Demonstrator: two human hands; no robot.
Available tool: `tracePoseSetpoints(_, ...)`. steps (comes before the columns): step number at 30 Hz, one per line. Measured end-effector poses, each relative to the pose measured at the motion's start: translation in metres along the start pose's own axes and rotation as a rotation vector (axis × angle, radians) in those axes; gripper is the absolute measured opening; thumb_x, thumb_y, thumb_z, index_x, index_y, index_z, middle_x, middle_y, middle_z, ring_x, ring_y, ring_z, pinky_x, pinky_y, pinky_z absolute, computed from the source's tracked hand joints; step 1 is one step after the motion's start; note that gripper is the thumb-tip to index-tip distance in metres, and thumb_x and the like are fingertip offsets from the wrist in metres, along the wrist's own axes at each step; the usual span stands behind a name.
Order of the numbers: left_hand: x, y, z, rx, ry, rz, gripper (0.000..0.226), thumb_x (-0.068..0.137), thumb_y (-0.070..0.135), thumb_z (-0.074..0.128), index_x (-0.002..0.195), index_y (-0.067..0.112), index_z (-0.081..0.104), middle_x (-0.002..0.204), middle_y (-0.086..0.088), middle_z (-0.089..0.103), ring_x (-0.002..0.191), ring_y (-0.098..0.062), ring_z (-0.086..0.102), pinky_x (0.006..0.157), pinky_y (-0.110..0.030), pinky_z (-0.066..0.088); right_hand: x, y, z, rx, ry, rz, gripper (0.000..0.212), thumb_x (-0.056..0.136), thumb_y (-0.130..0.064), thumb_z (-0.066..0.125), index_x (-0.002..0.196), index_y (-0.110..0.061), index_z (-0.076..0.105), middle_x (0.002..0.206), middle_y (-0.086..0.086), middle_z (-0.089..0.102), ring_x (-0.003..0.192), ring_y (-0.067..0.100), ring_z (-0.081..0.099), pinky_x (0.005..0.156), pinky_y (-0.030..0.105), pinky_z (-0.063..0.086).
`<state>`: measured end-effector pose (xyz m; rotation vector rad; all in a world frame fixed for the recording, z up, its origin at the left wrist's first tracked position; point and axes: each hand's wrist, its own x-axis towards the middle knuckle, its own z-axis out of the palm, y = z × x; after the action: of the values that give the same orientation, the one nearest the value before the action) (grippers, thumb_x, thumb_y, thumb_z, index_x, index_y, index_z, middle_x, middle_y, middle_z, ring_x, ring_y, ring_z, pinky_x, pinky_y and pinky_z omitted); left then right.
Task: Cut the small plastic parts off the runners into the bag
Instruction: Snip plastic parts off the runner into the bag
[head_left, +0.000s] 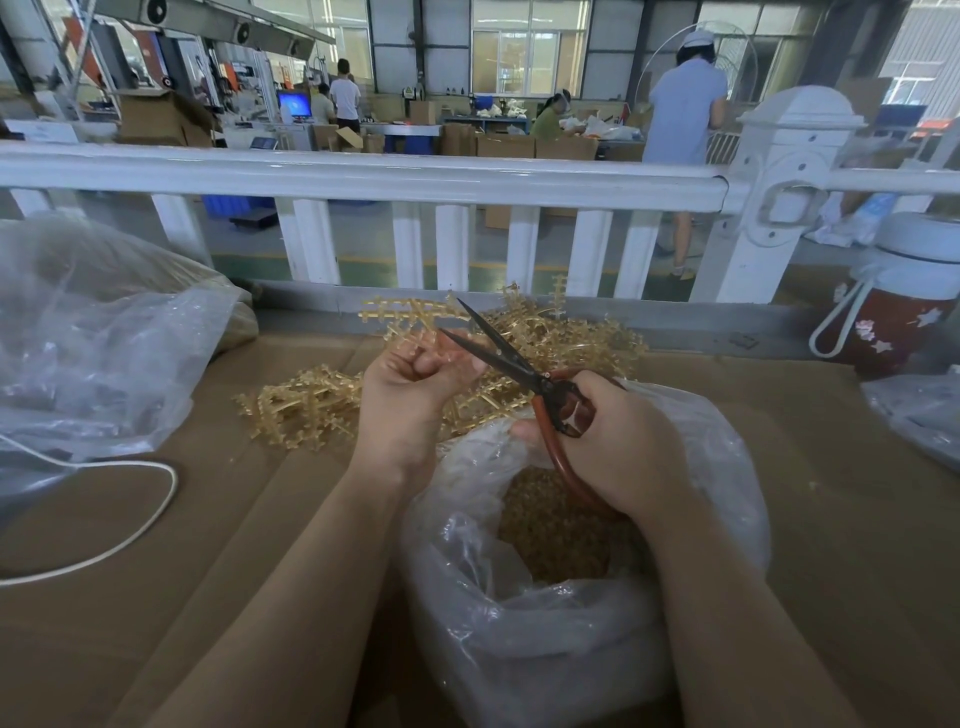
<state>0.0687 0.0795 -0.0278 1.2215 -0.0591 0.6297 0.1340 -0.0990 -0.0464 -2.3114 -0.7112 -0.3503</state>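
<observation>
Head view: left hand (415, 384) pinches an amber runner (452, 340), seemingly between the parted blades of scissors (511, 358) gripped by the right hand (613, 441); snip flush above the open bag (550, 519).

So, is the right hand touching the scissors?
Touching. The head view shows the right hand with fingers curled round the red handles of the scissors.

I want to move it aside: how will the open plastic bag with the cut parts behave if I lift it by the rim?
The bag looks thin and crumpled, so probably floppy. The cut parts fill its bottom, so it may sag and spill.
</observation>
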Motion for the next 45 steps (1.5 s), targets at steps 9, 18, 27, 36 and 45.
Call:
tracePoseSetpoints(9, -0.002, 0.004, 0.002, 0.037, 0.032, 0.017, 0.054, 0.082, -0.017, 0.064, 0.050, 0.025, 0.051, 0.067, -0.010, 0.037, 0.052, -0.008, 0.049, 0.053, -0.016, 0.046, 0.000, -0.002, -0.002, -0.013, -0.002, -0.013, 0.059, 0.063, -0.093, 0.053, 0.095, -0.044, 0.060, 0.076, -0.028, 0.059, 0.072, -0.010, 0.052, 0.058, 0.011, 0.031)
tracePoseSetpoints(18, 0.000, 0.003, 0.001, 0.037, 0.073, -0.009, 0.039, 0.080, -0.013, 0.068, 0.069, 0.012, 0.040, 0.084, -0.018, 0.041, 0.061, -0.013, 0.050, 0.057, -0.019, 0.048, 0.000, -0.005, -0.002, -0.022, 0.030, -0.012, 0.058, 0.060, -0.094, 0.051, 0.092, -0.046, 0.061, 0.070, -0.033, 0.055, 0.068, -0.012, 0.050, 0.056, 0.011, 0.031)
tracePoseSetpoints(27, -0.002, 0.002, 0.000, -0.003, 0.027, -0.014, 0.004, 0.086, -0.008, 0.064, 0.084, -0.004, 0.063, 0.069, -0.003, 0.070, 0.061, -0.007, 0.064, 0.059, -0.016, 0.050, 0.000, -0.005, -0.001, -0.004, 0.049, -0.009, 0.065, 0.056, -0.100, 0.045, 0.089, -0.046, 0.061, 0.072, -0.035, 0.055, 0.068, -0.011, 0.052, 0.056, 0.009, 0.032)
tracePoseSetpoints(36, -0.001, -0.007, 0.000, 0.140, -0.012, 0.016, 0.010, 0.090, -0.003, 0.061, 0.091, -0.012, 0.066, 0.078, -0.009, 0.070, 0.074, -0.019, 0.062, 0.072, -0.024, 0.049, -0.002, -0.006, -0.003, -0.050, 0.089, -0.054, 0.063, 0.062, -0.098, 0.043, 0.090, -0.043, 0.055, 0.076, -0.032, 0.054, 0.073, -0.013, 0.050, 0.057, 0.010, 0.032)
tracePoseSetpoints(45, -0.004, -0.002, 0.001, 0.221, -0.030, 0.027, 0.030, 0.089, -0.001, 0.065, 0.073, 0.022, 0.077, 0.075, -0.004, 0.074, 0.076, -0.020, 0.065, 0.071, -0.029, 0.049, -0.001, -0.004, -0.002, -0.084, 0.109, -0.072, 0.071, 0.062, -0.097, 0.040, 0.090, -0.035, 0.061, 0.079, -0.021, 0.062, 0.073, -0.007, 0.054, 0.057, 0.011, 0.037)
